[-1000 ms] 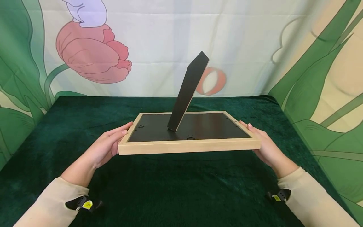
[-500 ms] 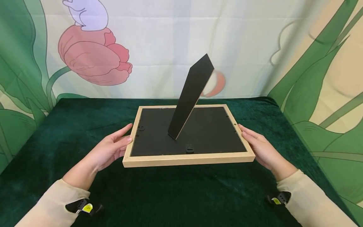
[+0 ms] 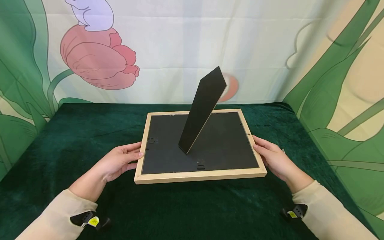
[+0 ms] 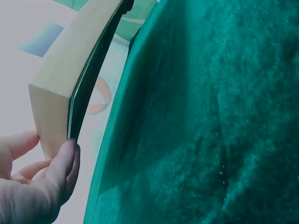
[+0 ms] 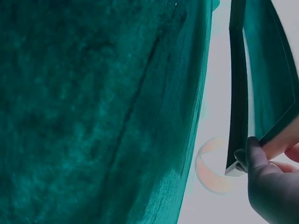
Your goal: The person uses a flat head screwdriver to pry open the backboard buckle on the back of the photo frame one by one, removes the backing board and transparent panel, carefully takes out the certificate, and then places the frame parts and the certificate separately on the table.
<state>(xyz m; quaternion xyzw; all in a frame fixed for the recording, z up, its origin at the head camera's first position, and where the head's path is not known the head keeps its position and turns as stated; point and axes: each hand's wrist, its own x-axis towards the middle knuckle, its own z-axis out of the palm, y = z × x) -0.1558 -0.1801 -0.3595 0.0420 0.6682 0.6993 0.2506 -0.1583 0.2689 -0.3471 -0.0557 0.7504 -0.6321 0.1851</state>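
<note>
A light wooden picture frame (image 3: 198,175) lies face down, low over the green velvet table (image 3: 75,133). Its black easel leg (image 3: 204,106) sticks up and leans to the right. My left hand (image 3: 120,160) grips the frame's left edge and my right hand (image 3: 271,158) grips the right edge. The left wrist view shows the fingers (image 4: 65,163) curled under the frame's near corner (image 4: 70,79). In the right wrist view a fingertip (image 5: 257,158) hooks under the frame's rim (image 5: 236,93). I cannot tell whether the frame touches the cloth.
A painted backdrop (image 3: 186,50) with a pink tulip (image 3: 96,60) and green leaves hangs behind the table and wraps both sides. Green cloth (image 4: 210,116) fills the wrist views. Black bands with yellow tags sit on both sleeves.
Both hands have brought the frame down and nearer to me, from raised and nearly level with my view to low over the cloth. More of its black back shows now.
</note>
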